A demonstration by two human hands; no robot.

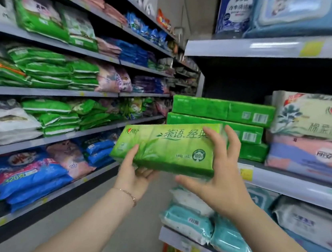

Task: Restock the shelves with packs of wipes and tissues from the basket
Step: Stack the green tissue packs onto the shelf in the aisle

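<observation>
Held up at centre frame in both bare hands: green pack (pixel 168 147) of tissues, printed face toward the camera, clear of any shelf. Gripped at its lower left corner by the left hand (pixel 133 176), thumb pressed on the front face, fingers tucked out of sight beneath. Clasped at its right end by the right hand (pixel 219 174), fingers (pixel 231 138) curled over the top edge, thumb stretched along the underside. Worn on the left wrist: thin bracelet (pixel 129 194).

Directly behind the pack, right of centre: stack (pixel 223 112) of three matching green packs lying flat on the middle shelf (pixel 291 187), barcodes facing out. Partly covered in the view by the held pack and the right fingers; impossible to tell whether touching. Just right of the stack on the same shelf: cream pack (pixel 316 117) with a leaf print, resting on a pink-and-blue pack (pixel 311 158). Stuck to the shelf edge below the stack: yellow price tag (pixel 246 174).

Lower right of the frame, one shelf down: teal packs (pixel 190 223) of wipes, side by side. Along the whole left of the frame, across the aisle: shelving (pixel 46 92) crowded with green, white, blue and pink bags. Between the two rows, under the forearms: grey floor (pixel 126 236).
</observation>
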